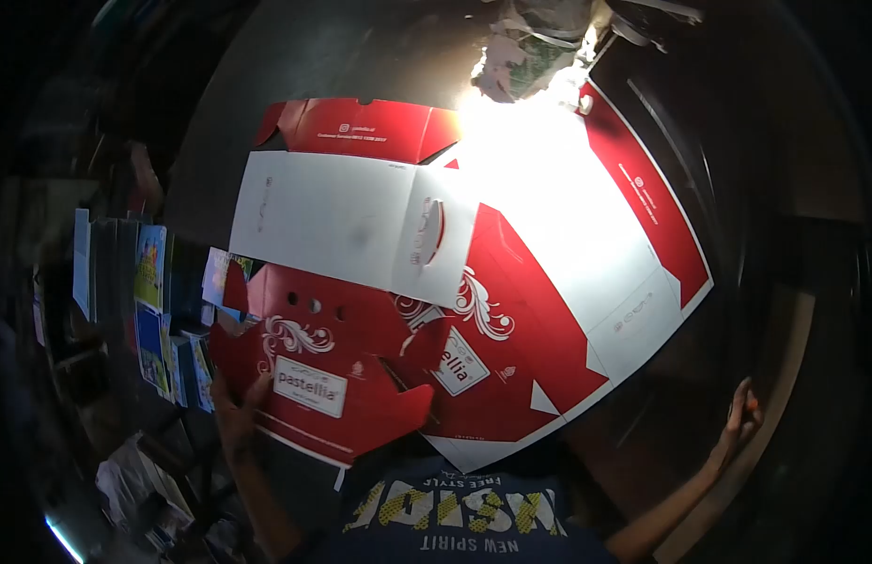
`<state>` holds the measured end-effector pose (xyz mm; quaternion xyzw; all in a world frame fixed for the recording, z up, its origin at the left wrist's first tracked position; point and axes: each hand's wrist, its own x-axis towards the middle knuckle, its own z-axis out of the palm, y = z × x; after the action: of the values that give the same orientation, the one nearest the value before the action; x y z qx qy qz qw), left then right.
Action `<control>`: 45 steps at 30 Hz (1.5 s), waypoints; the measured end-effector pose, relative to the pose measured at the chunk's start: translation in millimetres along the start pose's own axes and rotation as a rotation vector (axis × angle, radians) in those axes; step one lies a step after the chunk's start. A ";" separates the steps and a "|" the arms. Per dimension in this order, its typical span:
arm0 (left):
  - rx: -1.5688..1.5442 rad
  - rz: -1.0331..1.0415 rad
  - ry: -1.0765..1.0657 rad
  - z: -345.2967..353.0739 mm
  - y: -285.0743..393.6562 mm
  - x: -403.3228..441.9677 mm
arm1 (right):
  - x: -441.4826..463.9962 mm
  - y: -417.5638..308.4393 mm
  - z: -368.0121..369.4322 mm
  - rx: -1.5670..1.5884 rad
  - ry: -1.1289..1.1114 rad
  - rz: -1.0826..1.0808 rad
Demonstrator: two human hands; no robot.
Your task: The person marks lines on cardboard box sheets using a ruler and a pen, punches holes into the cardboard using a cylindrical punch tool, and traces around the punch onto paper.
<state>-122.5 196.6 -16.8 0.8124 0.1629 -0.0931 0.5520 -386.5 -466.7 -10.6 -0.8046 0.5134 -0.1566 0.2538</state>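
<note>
The dark tabletop (267, 70) is smooth with a dull sheen, curving off into shadow. On it, the right-hand cardboard blank (633, 310) spreads widest: flat, red and white, angular, with crisp fold lines, cut notches and a long straight outer edge. Glare washes out its upper part.

The left-hand cardboard blank (328, 202) overlaps it, with a plain white panel, red flaps, three small round holes, a curved slot, white scrollwork and a "pastellia" label. Its near red part sits close in front of my dark printed shirt (455, 515), and its lower corner juts toward me.

A pale, straight-sided strip (774, 395) runs down the right side. Glossy picture booklets (152, 268) stand in a cluster off to the left; a crumpled whitish plastic bag (131, 484) slumps below them. A rough, mottled bundle (528, 52) sits at the top beside the glare.

My left hand (237, 414) is closed on the left-hand blank's edge, thumb over the red face. My right hand (739, 418) is raised well apart from both blanks, fingers close together near a small orange spot; I cannot tell whether they hold anything. Dark surface shows between it and the right-hand blank, leaving room there.
</note>
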 end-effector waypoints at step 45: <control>0.306 0.824 -0.266 169.7 97.1 53.2 | 88.6 -81.6 4.1 -0.194 -0.560 -0.775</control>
<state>-32.6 15.1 -13.6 0.8627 -0.2617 0.0076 0.4326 -285.9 -517.9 31.7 -0.9678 0.1002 0.0315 0.2289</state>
